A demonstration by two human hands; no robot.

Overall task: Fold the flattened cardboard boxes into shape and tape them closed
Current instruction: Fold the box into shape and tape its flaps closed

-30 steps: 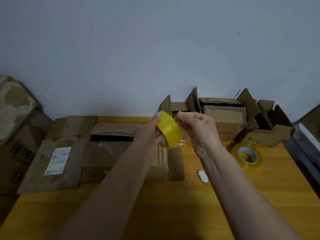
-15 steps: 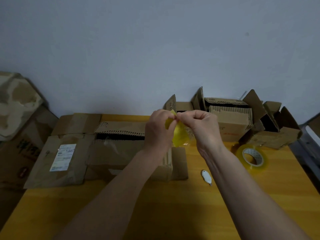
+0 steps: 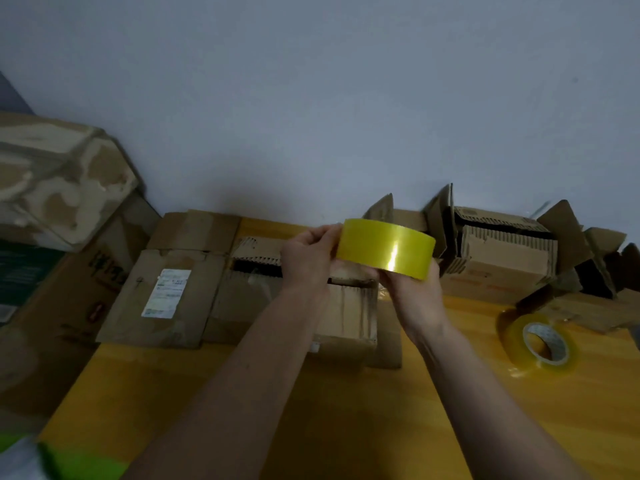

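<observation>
A yellow tape roll (image 3: 386,247) is held up over the table with its broad shiny face toward me. My right hand (image 3: 414,292) grips it from below and behind. My left hand (image 3: 306,254) pinches the roll's left edge with thumb and fingers. Directly under my hands stands a small cardboard box (image 3: 349,320), partly hidden by my forearms. Flattened cardboard boxes (image 3: 166,296) lie on the left of the yellow table (image 3: 381,427), one carrying a white label (image 3: 166,292).
A second, clear tape roll (image 3: 538,344) lies on the table at the right. Several open cardboard boxes (image 3: 502,258) stand along the wall at the back right. Large cartons (image 3: 52,188) sit off the table's left edge. Something green (image 3: 69,462) shows at the lower left.
The roll has turned from edge-on to its broad face toward me. My right hand has moved from pinching at the top to gripping beneath it; my left hand stays at its left edge.
</observation>
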